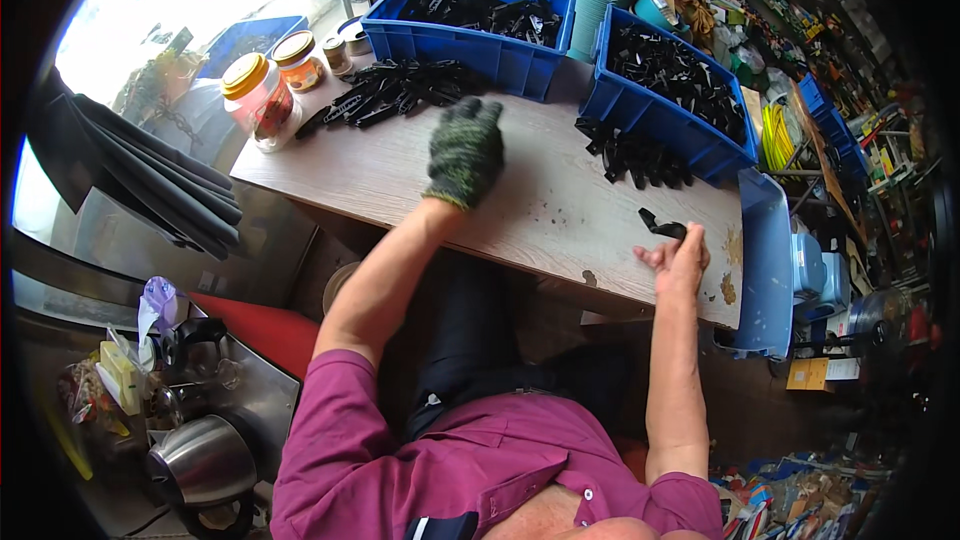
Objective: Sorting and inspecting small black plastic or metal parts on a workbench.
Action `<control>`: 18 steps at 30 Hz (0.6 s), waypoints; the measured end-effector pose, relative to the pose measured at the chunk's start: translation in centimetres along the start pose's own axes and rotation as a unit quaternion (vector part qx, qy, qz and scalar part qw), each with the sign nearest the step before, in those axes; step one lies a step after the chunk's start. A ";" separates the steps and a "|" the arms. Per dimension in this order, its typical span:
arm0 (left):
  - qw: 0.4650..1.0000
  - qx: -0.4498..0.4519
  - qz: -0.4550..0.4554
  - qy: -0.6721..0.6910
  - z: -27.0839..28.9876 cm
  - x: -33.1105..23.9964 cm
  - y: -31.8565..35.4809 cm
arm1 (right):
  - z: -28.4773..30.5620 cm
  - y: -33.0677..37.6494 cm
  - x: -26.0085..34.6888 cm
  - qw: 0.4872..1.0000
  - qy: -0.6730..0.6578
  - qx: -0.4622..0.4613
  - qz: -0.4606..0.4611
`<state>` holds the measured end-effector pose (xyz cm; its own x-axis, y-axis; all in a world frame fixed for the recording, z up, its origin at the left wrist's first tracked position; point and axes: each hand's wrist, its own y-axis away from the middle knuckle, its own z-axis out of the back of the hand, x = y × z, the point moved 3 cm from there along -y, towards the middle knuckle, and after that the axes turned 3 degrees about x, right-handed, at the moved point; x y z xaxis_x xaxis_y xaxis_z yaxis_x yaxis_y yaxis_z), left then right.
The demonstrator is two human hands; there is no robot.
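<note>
My left hand [466,152], in a dark green mottled glove, is over the table beside a heap of long black slotted pieces [400,90]. Its fingers are curled down, and anything in them is hidden from view. At the table's front right, my bare right hand [680,260] pinches a small bent black piece [660,225] between thumb and fingers, with the other fingers loosely bent. Farther back, a row of short black pieces [640,158] lies in front of the right-hand blue crate. The pieces' exact kind is not clear.
Two blue crates [460,62] [672,105] full of black parts stand along the back. Lidded jars [262,105] are at the table's left end. A blue plastic bin [765,270] hangs at its right edge. A steel kettle [205,460] stands at lower left.
</note>
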<state>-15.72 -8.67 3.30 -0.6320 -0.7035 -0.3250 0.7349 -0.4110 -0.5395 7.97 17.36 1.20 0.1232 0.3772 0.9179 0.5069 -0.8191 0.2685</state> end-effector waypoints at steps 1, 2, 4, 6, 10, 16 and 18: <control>0.998 -0.021 -0.018 -0.048 -0.2 2.4 -1.2 | 1.5 -1.7 0.9 0.999 -0.017 -0.033 0.006; 0.995 -0.002 -0.013 -0.103 -1.0 4.2 -2.2 | 2.9 -3.1 1.8 0.997 -0.032 -0.070 0.012; 0.986 -0.050 -0.065 -0.148 -1.5 7.0 -2.7 | 4.4 -4.3 4.3 0.991 -0.023 -0.122 0.056; 0.992 -0.003 -0.069 -0.109 -1.4 6.2 -3.5 | 6.6 -5.3 5.6 0.975 -0.014 -0.206 0.078; 0.992 0.044 -0.117 -0.025 -2.3 4.9 -2.5 | 5.7 -4.4 4.8 0.989 0.069 -0.121 0.056; 0.975 0.082 -0.208 0.021 -1.8 1.2 -1.2 | 1.0 -3.6 2.7 0.956 0.282 0.074 -0.032; 0.984 0.073 -0.159 -0.024 -1.5 0.9 -1.6 | -0.6 -3.2 2.4 0.930 0.360 0.071 -0.014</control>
<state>-17.82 -7.81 2.67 -0.8259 -0.5512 -0.1186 0.5317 -0.6914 -0.4891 6.17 20.68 2.74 -0.4687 -0.0318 0.8828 0.6156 -0.7285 0.3006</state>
